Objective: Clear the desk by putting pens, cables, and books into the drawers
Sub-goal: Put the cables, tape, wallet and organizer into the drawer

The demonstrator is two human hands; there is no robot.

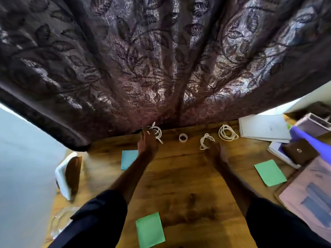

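Observation:
My left hand (147,143) reaches to the far edge of the wooden desk (179,185) and grips a coiled white cable (156,132) close to the curtain. My right hand (215,151) pinches a second white cable coil (206,141). A third white cable (227,132) lies loose in loops further right. A spiral notebook (265,128) lies at the back right on other papers. Another book (279,154) sits under a brown wallet (299,151). Both hands are motion-blurred.
A tape roll (183,138) stands between my hands. Green sheets (150,230) (270,172) and a blue sheet (128,158) lie on the desk. A dark patterned curtain (161,59) hangs behind. A pink folder (308,194) lies at right, a white device (67,176) at the left edge.

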